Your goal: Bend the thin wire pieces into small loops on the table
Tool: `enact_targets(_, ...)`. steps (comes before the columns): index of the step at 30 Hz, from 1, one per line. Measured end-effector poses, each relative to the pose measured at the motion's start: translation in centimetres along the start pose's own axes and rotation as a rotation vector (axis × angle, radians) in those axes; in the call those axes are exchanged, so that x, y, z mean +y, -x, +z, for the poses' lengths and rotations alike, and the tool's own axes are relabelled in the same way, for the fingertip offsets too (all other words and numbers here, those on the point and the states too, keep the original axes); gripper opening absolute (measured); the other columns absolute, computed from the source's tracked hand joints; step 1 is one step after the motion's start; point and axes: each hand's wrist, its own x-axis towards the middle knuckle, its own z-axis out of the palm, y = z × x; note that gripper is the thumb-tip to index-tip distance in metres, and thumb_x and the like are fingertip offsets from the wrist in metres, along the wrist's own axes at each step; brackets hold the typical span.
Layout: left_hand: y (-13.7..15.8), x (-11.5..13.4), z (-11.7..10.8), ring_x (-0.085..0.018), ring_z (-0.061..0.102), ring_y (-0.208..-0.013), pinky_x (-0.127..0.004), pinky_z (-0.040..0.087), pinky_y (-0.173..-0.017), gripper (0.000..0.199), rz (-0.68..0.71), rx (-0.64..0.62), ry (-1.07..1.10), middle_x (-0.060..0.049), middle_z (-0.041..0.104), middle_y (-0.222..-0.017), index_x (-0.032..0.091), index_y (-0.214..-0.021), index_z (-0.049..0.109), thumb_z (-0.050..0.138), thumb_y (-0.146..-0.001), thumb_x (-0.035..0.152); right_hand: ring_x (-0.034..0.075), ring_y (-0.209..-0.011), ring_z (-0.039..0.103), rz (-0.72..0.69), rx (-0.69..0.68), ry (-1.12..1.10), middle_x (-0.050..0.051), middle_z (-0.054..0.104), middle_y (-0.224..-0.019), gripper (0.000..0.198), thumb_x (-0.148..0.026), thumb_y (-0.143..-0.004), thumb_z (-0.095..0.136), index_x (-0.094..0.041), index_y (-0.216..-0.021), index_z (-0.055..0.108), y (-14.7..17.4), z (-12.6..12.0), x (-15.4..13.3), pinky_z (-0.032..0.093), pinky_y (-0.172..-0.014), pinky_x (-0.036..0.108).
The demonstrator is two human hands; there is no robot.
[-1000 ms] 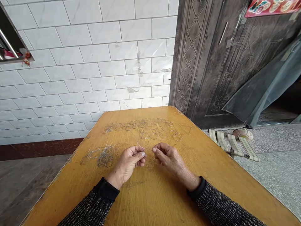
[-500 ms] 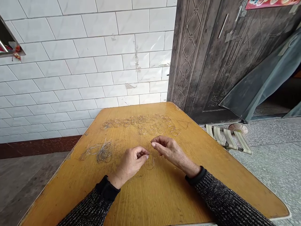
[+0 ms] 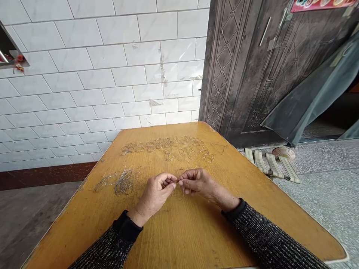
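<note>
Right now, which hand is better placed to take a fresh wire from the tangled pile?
Left hand, probably: the tangled wire pile lies on its side, nearer than to the right hand.

— What is the person wearing on the arms?

— Long dark sleeves are covering both. The left sleeve [image 3: 106, 248] and the right sleeve [image 3: 269, 243] are showing a black knit flecked with thin pale threads running in fine rows (almost like faint stripes).

— And at the wrists?

— Each sleeve is ending in a plain black cuff, smoother than the rest, sitting snug. The left hand [image 3: 155, 194] and right hand [image 3: 200, 185] are going bare: I am seeing neither gloves nor rings, nor a watch.
</note>
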Motion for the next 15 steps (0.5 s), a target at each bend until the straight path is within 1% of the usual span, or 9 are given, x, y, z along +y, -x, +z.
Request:
enact_targets(5,0.10,0.25,0.07,-0.012,0.056,-0.067,-0.025,0.046,-0.064,0.008,-0.006,0.004,0.038,-0.002,0.063,-0.074,0.016,-0.078,0.060,0.053,-0.074,0.019,0.005,-0.040,0.043,0.000,0.042,0.018,-0.004,0.052,-0.046,0.028,-0.040,-0.060,0.067,-0.014,-0.057,0.054,-0.23,0.15,0.24,0.030,-0.039,0.017)
enact_targets(8,0.10,0.11,0.01,-0.013,0.056,-0.071,-0.026,0.046,-0.067,0.015,-0.046,-0.008,0.117,-0.003,0.062,-0.079,0.016,-0.085,0.059,0.056,-0.072,0.022,0.005,-0.040,0.042,-0.067,0.086,0.015,-0.004,0.051,-0.046,0.028,-0.040,-0.063,0.065,-0.015,-0.056,0.052,-0.27,0.08,0.29,0.030,-0.040,0.018)
enact_targets(11,0.06,-0.15,-0.05,-0.011,0.053,-0.067,-0.024,0.045,-0.062,0.019,-0.134,-0.066,0.218,-0.002,0.058,-0.077,0.015,-0.088,0.056,0.059,-0.071,0.021,0.005,-0.040,0.041,-0.115,0.143,0.010,-0.004,0.051,-0.047,0.029,-0.041,-0.064,0.063,-0.016,-0.055,0.052,-0.20,-0.04,0.15,0.031,-0.041,0.019)
enact_targets(13,0.02,-0.29,-0.05,-0.010,0.050,-0.063,-0.023,0.042,-0.057,0.017,-0.190,-0.099,0.269,0.000,0.055,-0.072,0.015,-0.086,0.055,0.058,-0.071,0.020,0.006,-0.040,0.040,-0.122,0.152,-0.001,-0.003,0.051,-0.048,0.029,-0.041,-0.065,0.063,-0.016,-0.055,0.052,-0.11,-0.06,-0.01,0.030,-0.041,0.020)
enact_targets(15,-0.03,-0.39,-0.02,-0.009,0.048,-0.060,-0.022,0.040,-0.055,0.015,-0.215,-0.116,0.303,0.001,0.053,-0.068,0.015,-0.085,0.055,0.057,-0.071,0.020,0.006,-0.040,0.040,-0.121,0.142,-0.024,-0.003,0.050,-0.048,0.029,-0.041,-0.065,0.063,-0.017,-0.054,0.052,-0.01,-0.01,-0.16,0.030,-0.040,0.020)
